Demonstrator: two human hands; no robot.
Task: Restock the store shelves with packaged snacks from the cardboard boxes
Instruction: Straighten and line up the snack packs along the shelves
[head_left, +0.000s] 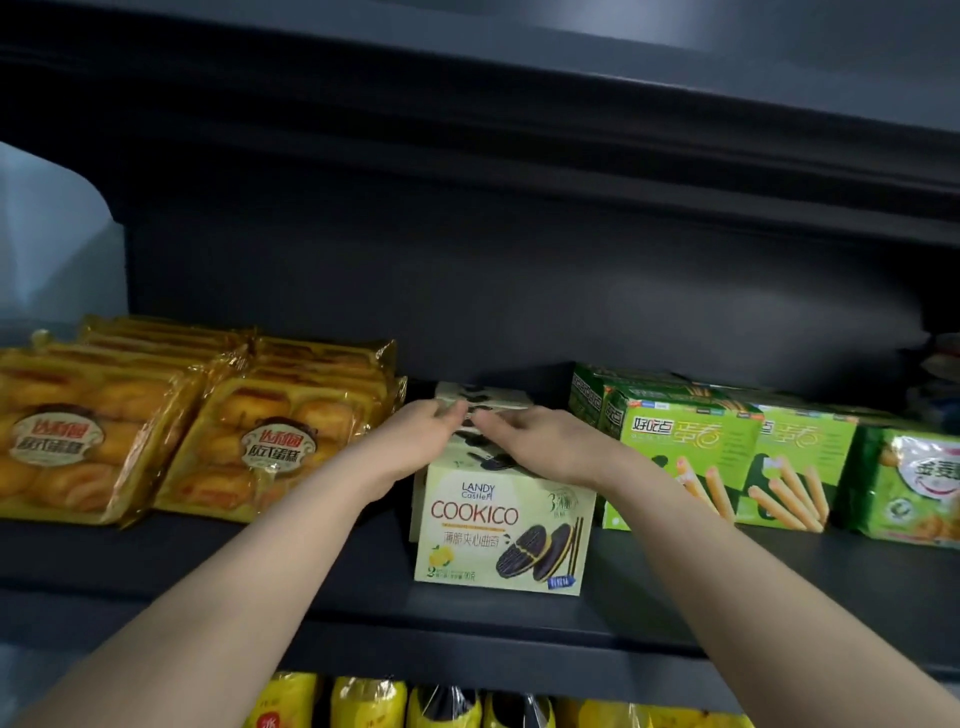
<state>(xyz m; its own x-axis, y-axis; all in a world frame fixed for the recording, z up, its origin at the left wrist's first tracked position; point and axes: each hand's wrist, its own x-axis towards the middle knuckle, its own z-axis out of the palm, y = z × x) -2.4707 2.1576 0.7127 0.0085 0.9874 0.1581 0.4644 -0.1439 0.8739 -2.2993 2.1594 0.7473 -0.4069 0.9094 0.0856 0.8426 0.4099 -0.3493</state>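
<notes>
A row of pale yellow COOKICO cookie boxes stands front to back on the dark shelf, in the gap between yellow cake packs and green boxes. Both my hands reach in over the row. My left hand lies on the tops of the boxes from the left, fingers fairly straight and pointing right. From the right, my right hand rests on the same tops with its fingertips close to the left hand's. The boxes behind the front one are mostly hidden by my hands.
Yellow packs of small cakes fill the shelf's left side. Green biscuit-stick boxes and a green snack pack stand on the right. Yellow bags show on the shelf below. Another dark shelf hangs overhead.
</notes>
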